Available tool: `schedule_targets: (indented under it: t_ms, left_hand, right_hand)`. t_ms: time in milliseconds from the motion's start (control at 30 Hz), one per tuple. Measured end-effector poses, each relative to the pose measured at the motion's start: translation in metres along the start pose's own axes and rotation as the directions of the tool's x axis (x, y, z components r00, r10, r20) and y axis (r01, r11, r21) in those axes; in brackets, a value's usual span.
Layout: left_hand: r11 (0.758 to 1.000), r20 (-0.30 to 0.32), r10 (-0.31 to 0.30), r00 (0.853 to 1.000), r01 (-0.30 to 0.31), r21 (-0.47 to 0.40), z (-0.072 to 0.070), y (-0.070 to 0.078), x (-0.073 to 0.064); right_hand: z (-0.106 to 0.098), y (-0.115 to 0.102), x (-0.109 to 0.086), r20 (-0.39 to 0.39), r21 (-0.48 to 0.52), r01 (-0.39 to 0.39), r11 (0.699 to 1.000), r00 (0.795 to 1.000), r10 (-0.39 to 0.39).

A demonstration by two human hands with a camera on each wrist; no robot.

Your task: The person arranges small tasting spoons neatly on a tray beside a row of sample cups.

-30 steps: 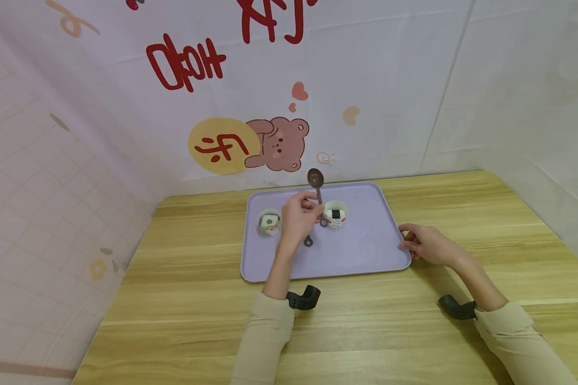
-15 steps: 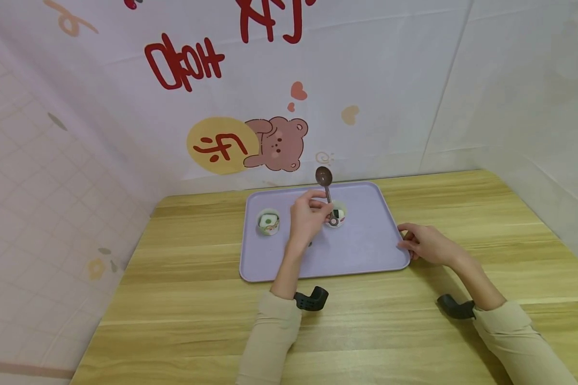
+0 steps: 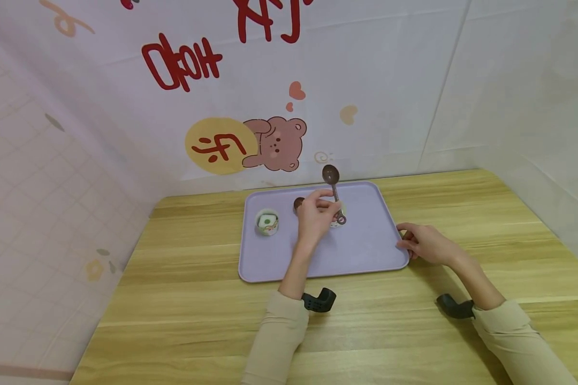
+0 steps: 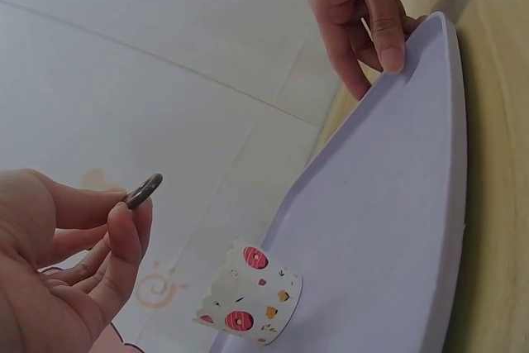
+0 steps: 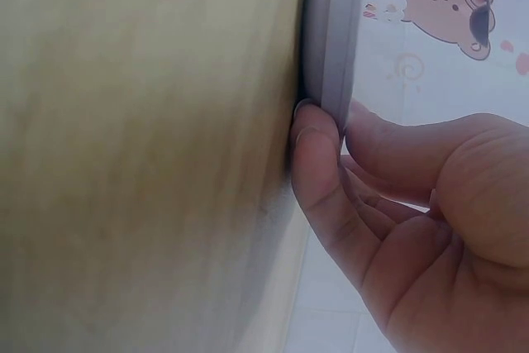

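Observation:
My left hand (image 3: 314, 220) pinches a brown spoon (image 3: 331, 175) by its handle, bowl up, above the lilac tray (image 3: 361, 251). In the left wrist view the ring end of the spoon's handle (image 4: 145, 191) sticks out past the fingertips. Behind this hand, partly covered, stands a patterned paper cup (image 4: 258, 293). The brown bowl of a second spoon (image 3: 298, 203) shows beside the hand; the rest of it is hidden. My right hand (image 3: 427, 245) grips the tray's right edge near the front corner, thumb above and fingers at the outer side.
Another paper cup (image 3: 267, 230) on the tray's left side holds a white piece with a green dot. Under the tray is a wood-grain table (image 3: 183, 299). A white printed cloth wall (image 3: 375, 69) rises behind the table.
My left hand has moved right with the spoon, which now stands in front of the right-hand cup. The second spoon's bowl has come into sight. My right hand keeps its place.

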State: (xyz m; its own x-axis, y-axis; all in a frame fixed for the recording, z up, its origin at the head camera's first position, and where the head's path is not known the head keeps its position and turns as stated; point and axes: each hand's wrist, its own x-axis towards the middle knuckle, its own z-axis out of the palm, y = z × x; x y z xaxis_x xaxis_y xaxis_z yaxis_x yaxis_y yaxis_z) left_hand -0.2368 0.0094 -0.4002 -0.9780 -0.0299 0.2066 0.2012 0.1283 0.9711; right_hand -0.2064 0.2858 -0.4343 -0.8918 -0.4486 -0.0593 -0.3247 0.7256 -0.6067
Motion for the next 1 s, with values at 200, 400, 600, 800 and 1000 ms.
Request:
schedule_targets:
  t_ms: [200,400,600,800,1000]
  left_hand:
    - [1.0,-0.002,0.004,1.0,-0.004,0.02,0.008,0.0,-0.002]
    - [0.999,-0.02,0.019,1.0,-0.019,0.032,0.014,-0.001,-0.004]
    - [1.0,-0.015,-0.003,1.0,0.003,-0.01,0.022,-0.003,-0.005]
    - [1.0,-0.015,-0.005,1.0,0.005,-0.001,0.03,-0.005,-0.005]
    - [1.0,-0.017,-0.007,1.0,0.007,0.0,0.036,-0.007,-0.006]
  right_hand:
    - [0.0,0.0,0.001,0.004,0.005,-0.009,1.0,1.0,0.009]
    - [0.001,0.001,0.001,0.012,0.011,-0.011,1.0,1.0,0.011]
    - [0.001,0.001,0.001,0.007,0.007,-0.008,1.0,1.0,0.008]
    - [0.0,0.001,0.0,0.006,0.009,-0.005,1.0,1.0,0.005]
    - [0.0,0.0,0.0,0.007,0.009,-0.005,1.0,1.0,0.005]
